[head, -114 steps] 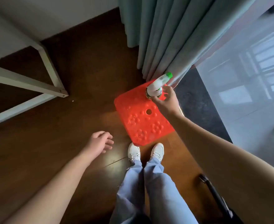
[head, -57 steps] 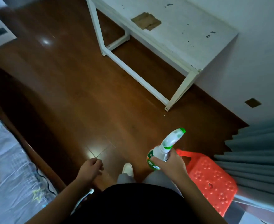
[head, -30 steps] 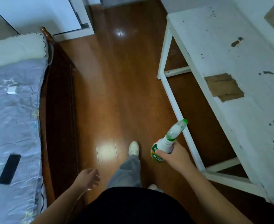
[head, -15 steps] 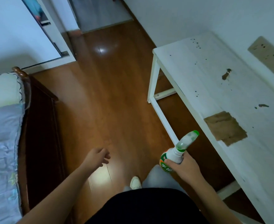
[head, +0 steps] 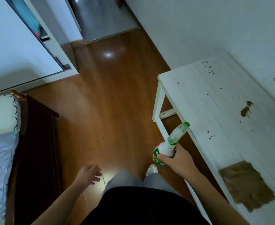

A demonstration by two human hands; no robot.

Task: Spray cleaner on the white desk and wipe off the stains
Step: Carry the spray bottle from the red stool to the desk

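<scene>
The right hand (head: 179,159) grips the bottle (head: 169,146) round its shoulder, the spray head tilted up toward the near edge of the bench (head: 206,98). The left hand (head: 88,174) hangs open over the floor (head: 109,103), fingers loose, holding nothing.

What could go wrong, as I judge it:
- **Missed spray:** The bottle is beside the bench edge, not over the top. Spraying from here would likely wet the frame or floor rather than the stains.
- **Slipping grip:** The fingers wrap the body, and I cannot tell whether any reaches a trigger. Shifting the grip one-handed could let the bottle slip.
- **Mist on the person:** The head is blurred, so its outlet direction is unclear. If it faces the wrong way, the mist goes onto the person.
- **Spreading the smear:** The smear (head: 246,109) looks thick, and a hasty wipe could drag it across the white top.
- **Missed specks:** The specks (head: 211,72) run from the far corner down toward the cloth (head: 245,185), so some are easily missed.
- **Awkward reach:** The cloth lies on the near end of the top, on the side of the busy hand. The free hand would have to reach across the body for it.

The count:
- two hands
- one bottle
- one bench
- one cloth
- one large brown smear
- a dozen or more dark specks, too small to count exactly
- one bed (head: 0,159) at the left
- one shoe (head: 151,169) in view
</scene>
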